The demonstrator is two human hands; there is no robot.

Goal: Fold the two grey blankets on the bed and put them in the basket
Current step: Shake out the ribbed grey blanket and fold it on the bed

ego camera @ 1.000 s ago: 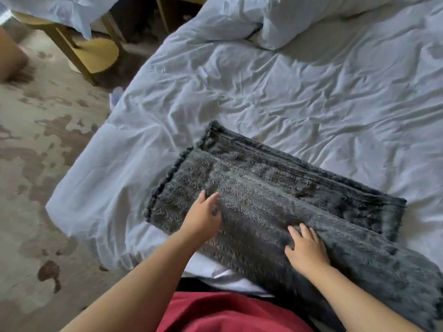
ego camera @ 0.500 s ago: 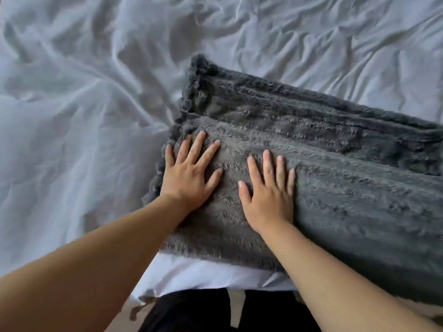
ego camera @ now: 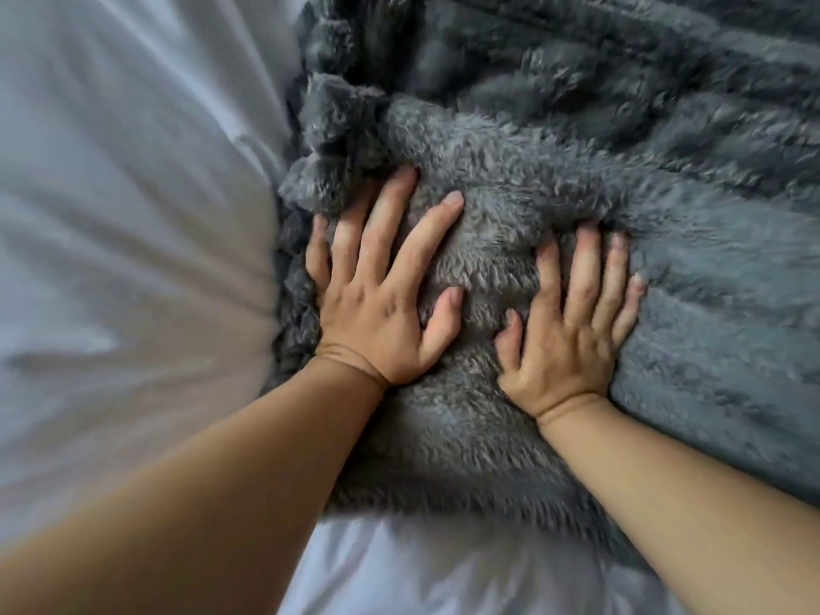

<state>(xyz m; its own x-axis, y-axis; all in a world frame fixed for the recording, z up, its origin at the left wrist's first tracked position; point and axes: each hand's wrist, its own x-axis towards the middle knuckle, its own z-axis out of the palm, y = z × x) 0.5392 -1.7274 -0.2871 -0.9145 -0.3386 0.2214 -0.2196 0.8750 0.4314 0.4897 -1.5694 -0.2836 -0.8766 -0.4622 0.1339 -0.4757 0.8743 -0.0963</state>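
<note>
A dark grey fluffy blanket (ego camera: pixel 599 170) lies folded in layers on the bed and fills the upper right of the view. My left hand (ego camera: pixel 381 295) presses flat on its left end, fingers spread, close to the bunched corner. My right hand (ego camera: pixel 572 321) presses flat on the blanket just to the right, fingers straight and pointing away from me. Both palms sink into the pile. Only one blanket shows clearly. No basket is in view.
The white bed sheet (ego camera: pixel 111 215) covers the left side and runs along the near edge below the blanket (ego camera: pixel 443 570). The picture is blurred towards its edges.
The view has closed in sharply on the blanket's left end. Both hands stay flat on the blanket, side by side, much as half a second ago. The floor and chair are out of view.
</note>
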